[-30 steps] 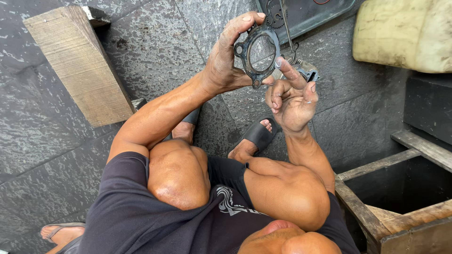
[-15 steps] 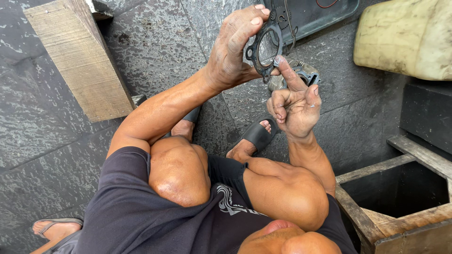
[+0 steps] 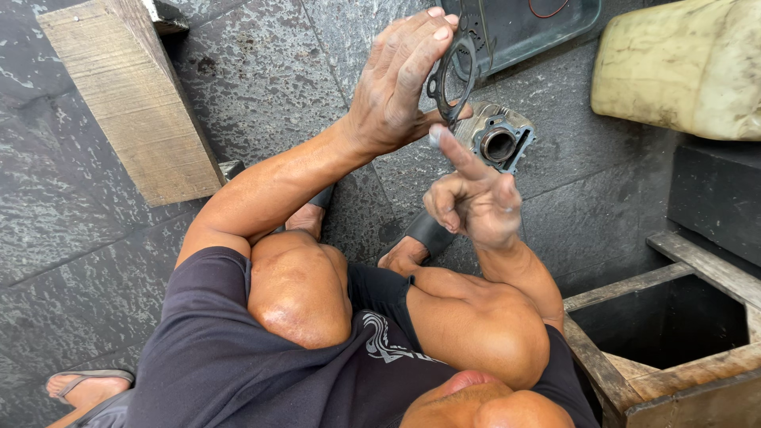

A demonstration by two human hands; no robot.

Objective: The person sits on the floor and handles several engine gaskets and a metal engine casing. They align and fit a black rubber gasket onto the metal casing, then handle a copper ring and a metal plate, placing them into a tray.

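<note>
My left hand (image 3: 400, 83) is raised and holds a thin dark gasket (image 3: 452, 75) edge-on between thumb and fingers. Just below it, my right hand (image 3: 473, 198) points its index finger up so the tip touches the gasket's lower edge, the other fingers curled. On the dark stone floor behind both hands lies a grey metal engine cylinder (image 3: 498, 141) with a round bore facing up. I am squatting, knees in view below the hands.
A wooden plank (image 3: 131, 99) lies on the floor at upper left. A yellowish plastic jerrycan (image 3: 682, 67) sits at upper right, a dark tray (image 3: 527, 28) beside it. A wooden crate (image 3: 674, 333) stands at lower right. A sandalled foot (image 3: 83, 384) shows at lower left.
The left hand has turned the gasket from face-on to edge-on, uncovering the cylinder on the floor. The right index finger stays at the gasket's lower edge.
</note>
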